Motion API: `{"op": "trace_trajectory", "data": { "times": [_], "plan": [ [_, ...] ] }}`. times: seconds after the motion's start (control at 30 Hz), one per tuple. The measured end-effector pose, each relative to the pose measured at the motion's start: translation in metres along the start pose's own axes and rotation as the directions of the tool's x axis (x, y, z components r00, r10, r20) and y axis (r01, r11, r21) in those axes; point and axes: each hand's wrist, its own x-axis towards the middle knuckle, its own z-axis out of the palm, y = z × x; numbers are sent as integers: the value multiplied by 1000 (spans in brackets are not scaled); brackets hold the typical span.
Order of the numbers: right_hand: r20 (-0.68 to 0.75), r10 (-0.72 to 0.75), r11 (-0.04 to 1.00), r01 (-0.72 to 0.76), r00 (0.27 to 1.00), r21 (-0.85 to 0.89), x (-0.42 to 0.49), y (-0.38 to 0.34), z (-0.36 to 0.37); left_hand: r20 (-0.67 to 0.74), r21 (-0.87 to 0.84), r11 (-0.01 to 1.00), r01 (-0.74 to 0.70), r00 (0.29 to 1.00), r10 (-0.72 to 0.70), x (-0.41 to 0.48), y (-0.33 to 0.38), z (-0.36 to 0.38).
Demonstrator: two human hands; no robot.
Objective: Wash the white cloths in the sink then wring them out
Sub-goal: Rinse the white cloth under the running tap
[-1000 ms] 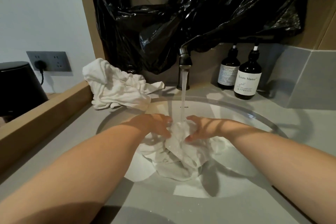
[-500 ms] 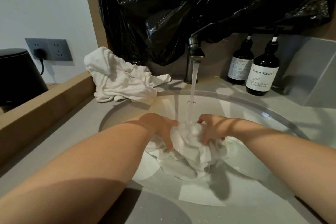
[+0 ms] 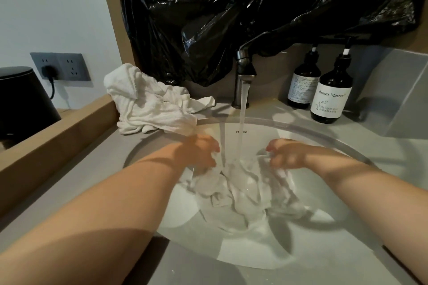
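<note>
**A:** From the head camera, where is the cloth and how does it run?

**B:** I see the wet cloth (image 3: 240,187) low in the sink (image 3: 301,250), strung between both hands. Its top edge runs from hand to hand, left to right. The rest sags below the hands and towards the camera in a crumpled heap.

**A:** And the hands?

**B:** The left hand (image 3: 201,152) has its fingers curled into the cloth's left corner. The right hand (image 3: 284,154) pinches the right corner. The two hands are apart, with the tap (image 3: 245,69) water (image 3: 242,122) falling between them onto the fabric.

**A:** How does it look?

**B:** White, soaked, glossy and deeply creased. I can't tell whether it is one cloth or several.

**A:** Anything else?

**B:** A second cloth (image 3: 150,104) lies bunched on the counter beyond the left hand. Two dark bottles (image 3: 331,97) stand beyond the right hand, and a black plastic sheet (image 3: 208,18) hangs above the tap.
</note>
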Motion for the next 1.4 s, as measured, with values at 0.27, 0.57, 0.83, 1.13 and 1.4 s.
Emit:
{"op": "trace_trajectory", "data": {
  "times": [0.27, 0.57, 0.83, 1.13, 1.4],
  "plan": [
    [166, -39, 862, 117, 985, -493, 5, -20, 60, 463, 355, 925, -133, 885, -50, 4, 16, 40],
    [294, 26, 989, -68, 955, 134, 15, -9, 39, 437, 197, 975, -108, 899, 11, 0, 20, 18],
    [122, 14, 1000, -16, 992, 14, 16, -8, 19, 212, 305, 950, -70, 977, 4, 10, 14, 1],
    [173, -53, 927, 113, 984, -359, 4, -29, 61, 512, 325, 933, -154, 858, -37, 5, 21, 6],
    [169, 122, 787, -199, 978, 584, 11, -30, 21, 607, -153, 980, -126, 771, 194, 3, 28, 15]
  ]
}}
